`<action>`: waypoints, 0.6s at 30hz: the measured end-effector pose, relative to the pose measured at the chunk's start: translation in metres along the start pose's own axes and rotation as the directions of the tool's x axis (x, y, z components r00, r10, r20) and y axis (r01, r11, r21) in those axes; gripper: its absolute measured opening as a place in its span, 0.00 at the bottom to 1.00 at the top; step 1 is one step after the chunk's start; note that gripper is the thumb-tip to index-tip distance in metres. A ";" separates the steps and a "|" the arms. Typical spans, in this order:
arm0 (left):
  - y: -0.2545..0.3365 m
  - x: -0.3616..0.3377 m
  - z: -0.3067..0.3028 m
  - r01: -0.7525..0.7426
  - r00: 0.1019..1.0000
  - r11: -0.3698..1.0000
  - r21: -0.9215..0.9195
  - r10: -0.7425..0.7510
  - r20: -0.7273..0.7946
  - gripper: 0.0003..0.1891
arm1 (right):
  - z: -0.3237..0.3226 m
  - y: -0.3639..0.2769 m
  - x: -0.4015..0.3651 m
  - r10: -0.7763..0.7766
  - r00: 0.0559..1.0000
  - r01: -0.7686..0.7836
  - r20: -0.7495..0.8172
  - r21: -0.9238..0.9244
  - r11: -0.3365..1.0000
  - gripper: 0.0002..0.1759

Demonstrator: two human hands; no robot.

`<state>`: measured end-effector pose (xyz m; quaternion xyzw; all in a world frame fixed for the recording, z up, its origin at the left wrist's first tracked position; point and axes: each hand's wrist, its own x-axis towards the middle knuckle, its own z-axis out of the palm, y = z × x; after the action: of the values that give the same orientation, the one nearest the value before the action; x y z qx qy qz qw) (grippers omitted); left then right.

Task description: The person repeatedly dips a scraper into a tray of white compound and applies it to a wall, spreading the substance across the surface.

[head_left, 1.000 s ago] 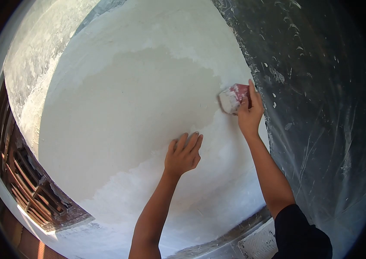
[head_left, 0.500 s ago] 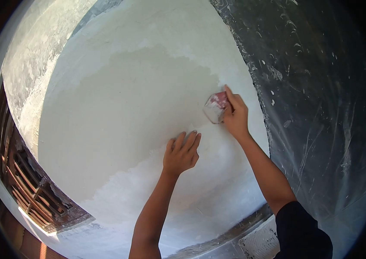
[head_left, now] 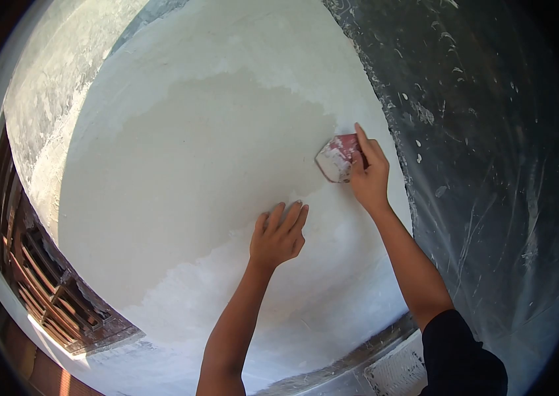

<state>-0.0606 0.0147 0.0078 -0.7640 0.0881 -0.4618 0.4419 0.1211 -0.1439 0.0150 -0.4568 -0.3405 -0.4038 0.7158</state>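
A pale plastered wall (head_left: 161,178) fills the middle of the head view, with a darker, damp-looking patch across its upper part. My right hand (head_left: 370,173) grips a flat scraper (head_left: 340,158), dark red near my fingers and smeared with white, its face against or close to the wall. One finger points up along the tool's edge. Lower and to the left, my left hand (head_left: 278,234) rests on the wall with its fingers spread and nothing in it.
Dark sheeting (head_left: 484,165) spattered with white hangs along the right. At the lower left is a brown slatted grille (head_left: 55,290). A rough, sunlit wall strip (head_left: 48,119) runs down the upper left. A white-smeared panel (head_left: 398,373) lies at the bottom right.
My right hand and the scraper have moved slightly right, and the tool has tilted a little. My left hand has stayed almost in place.
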 end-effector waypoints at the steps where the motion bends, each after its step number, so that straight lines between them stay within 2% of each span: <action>1: 0.000 0.000 -0.001 0.001 1.000 1.000 0.002 -0.001 0.008 0.23 | 0.000 -0.009 0.000 0.078 0.991 -0.075 0.110 -0.031 0.997 0.33; 3: -0.001 0.001 -0.003 0.000 1.000 1.000 0.007 -0.001 0.017 0.23 | 0.002 0.013 0.010 0.084 0.988 -0.096 -0.128 -0.088 0.991 0.34; 4: -0.001 0.001 -0.003 0.000 1.000 1.000 0.008 0.000 0.017 0.23 | -0.002 0.019 0.015 0.097 0.961 -0.116 -0.258 -0.060 0.991 0.34; 5: -0.001 0.002 -0.003 0.001 1.000 1.000 0.009 -0.001 0.013 0.23 | -0.003 0.022 0.011 0.096 0.961 -0.115 -0.259 -0.060 0.992 0.34; 7: -0.002 0.002 -0.001 0.002 1.000 1.000 0.008 -0.002 0.002 0.23 | -0.007 0.006 0.005 0.060 0.992 -0.062 -0.114 -0.007 0.998 0.35; 8: -0.001 0.001 -0.001 -0.001 1.000 1.000 0.001 0.001 0.001 0.23 | -0.005 -0.003 -0.001 0.006 1.000 -0.006 0.010 0.003 1.000 0.35; 9: 0.000 0.001 -0.001 -0.001 1.000 1.000 -0.004 0.001 0.006 0.23 | -0.002 -0.001 -0.003 0.014 0.996 -0.013 0.093 -0.014 1.000 0.34; 11: -0.001 0.001 -0.002 -0.002 1.000 1.000 0.027 0.003 -0.015 0.22 | -0.001 0.028 0.002 0.107 0.987 -0.120 -0.119 -0.115 0.986 0.33; 12: -0.001 0.001 -0.002 -0.003 1.000 1.000 0.028 0.003 -0.015 0.22 | -0.005 0.025 0.007 0.118 0.951 -0.152 -0.285 -0.102 0.983 0.32; 13: -0.001 0.001 -0.002 -0.004 1.000 1.000 0.028 0.004 -0.012 0.22 | -0.007 0.019 0.006 0.116 0.951 -0.150 -0.287 -0.100 0.984 0.32; 15: -0.002 0.003 -0.002 0.000 1.000 1.000 0.031 0.000 -0.014 0.22 | -0.010 -0.002 -0.005 0.114 0.986 -0.106 -0.118 0.069 0.992 0.32; 16: -0.002 0.003 -0.003 -0.005 1.000 1.000 0.031 0.005 -0.013 0.22 | -0.006 -0.015 -0.014 0.086 0.995 -0.089 0.044 0.072 0.993 0.32; 17: -0.001 0.003 -0.004 -0.010 1.000 1.000 0.028 0.010 -0.009 0.22 | 0.001 -0.016 -0.022 -0.013 0.988 0.000 0.152 0.085 0.996 0.32; 18: 0.000 0.002 -0.004 -0.009 1.000 1.000 0.026 0.010 -0.007 0.22 | 0.004 -0.009 -0.022 -0.021 0.992 0.014 0.127 0.054 0.998 0.32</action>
<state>-0.0622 0.0111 0.0098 -0.7561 0.0874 -0.4636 0.4536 0.1032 -0.1368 0.0005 -0.4597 -0.4002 -0.3708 0.7007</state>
